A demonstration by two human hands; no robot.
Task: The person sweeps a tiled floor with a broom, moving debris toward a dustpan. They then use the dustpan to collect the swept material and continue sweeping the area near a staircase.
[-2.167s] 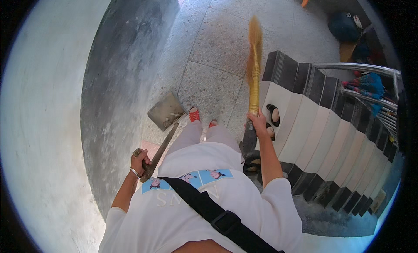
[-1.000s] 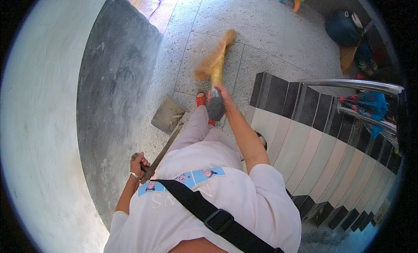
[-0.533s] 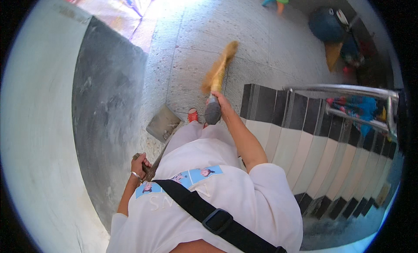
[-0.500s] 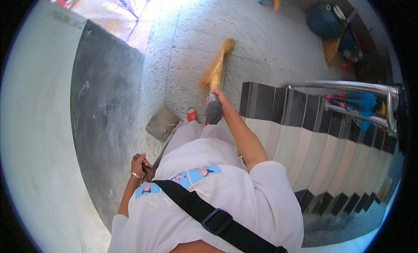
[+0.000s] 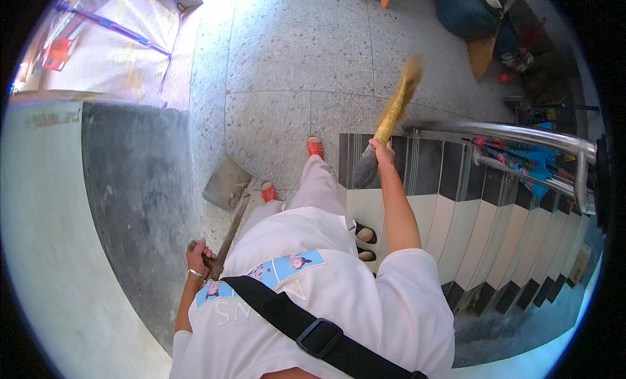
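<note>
My right hand (image 5: 385, 153) is wrapped round the handle of a straw broom (image 5: 389, 118), out ahead of me near the top of the stairs. Its yellow bristle end is smeared by motion and points away to the upper right, while the dark grey grip end slants back toward me. Low on the left, my left hand (image 5: 202, 254) grips the wooden handle of a long-handled dustpan (image 5: 225, 183). The grey pan lies by my left shoe, beside the wall. What lies in the pan is too small to make out.
A striped staircase (image 5: 433, 216) with a metal handrail (image 5: 508, 128) runs along the right. Black slippers (image 5: 365, 233) lie by its near edge. At the back right stands a dark bin (image 5: 466, 14) with cardboard (image 5: 482, 53) beside it. A grey-and-white wall (image 5: 140, 183) bounds the left.
The broom and my right hand have swung to the right. I have stepped and turned, so the floor, bin and stairs sit differently in view. Both grips stay the same.
</note>
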